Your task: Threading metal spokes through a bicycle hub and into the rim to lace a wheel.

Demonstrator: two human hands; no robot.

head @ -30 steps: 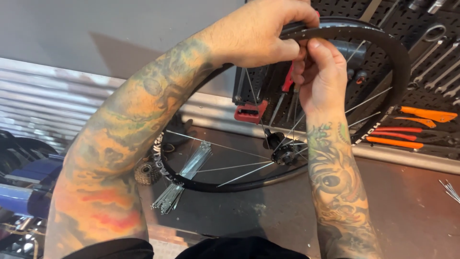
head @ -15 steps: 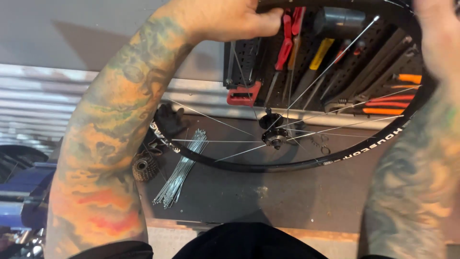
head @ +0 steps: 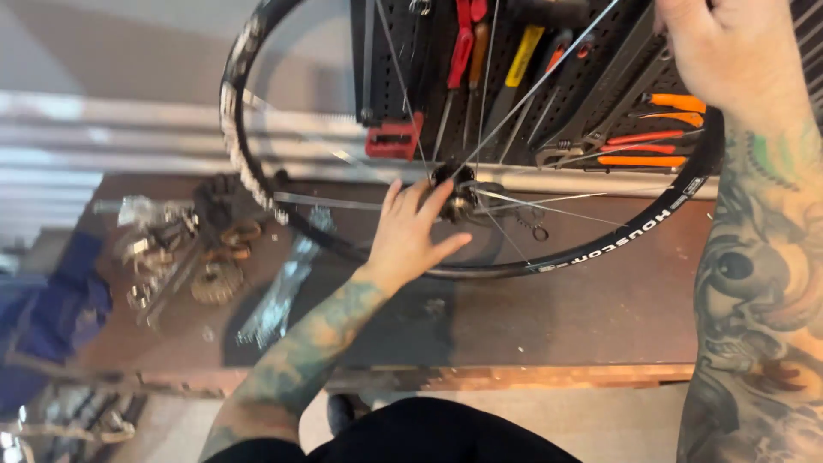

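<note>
Fingers of the left hand (head: 410, 236) are spread and reach to the hub (head: 453, 195), fingertips touching it, apparently to steady the centre. The right hand (head: 729, 51) grips the top of the black wheel rim (head: 600, 250); whether its fingers are closed cannot be told. The wheel stands tilted on the brown workbench (head: 583, 317), before a pegboard of tools (head: 549, 77). Loose spokes (head: 279, 296) and a sprocket (head: 216, 281) lie left.

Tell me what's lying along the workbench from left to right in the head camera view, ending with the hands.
Blue cloth → cluster of small metal parts → toothed cog → bundle of loose spokes → left hand at the wheel hub → right hand at the black rim.
</note>
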